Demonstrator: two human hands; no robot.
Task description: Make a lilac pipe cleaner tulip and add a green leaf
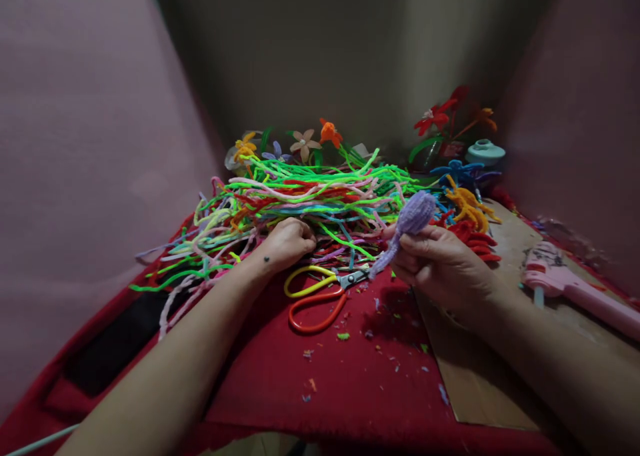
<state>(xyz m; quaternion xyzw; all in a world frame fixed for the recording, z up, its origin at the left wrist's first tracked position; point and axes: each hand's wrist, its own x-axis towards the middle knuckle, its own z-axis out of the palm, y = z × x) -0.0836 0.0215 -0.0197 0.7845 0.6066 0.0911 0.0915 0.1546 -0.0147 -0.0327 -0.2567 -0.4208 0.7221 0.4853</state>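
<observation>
With the right hand [445,266], pinches a lilac fuzzy bud [418,213] by its stem between thumb and fingers, raised beside the blade end of the scissors [344,282]. With the left hand [286,244], curls into a loose fist against a heap of colored fuzzy strands [320,188], just beyond the scissors; in this dim light, cannot tell whether gripping one. Has a pink glue gun [550,281] on a cardboard sheet [473,384], well right of the scissors.

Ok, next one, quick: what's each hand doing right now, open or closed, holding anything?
Left hand: curled at the pile of fuzzy stems; whether it grips any cannot be told.
Right hand: closed, holding the purple fuzzy bundle.
</observation>
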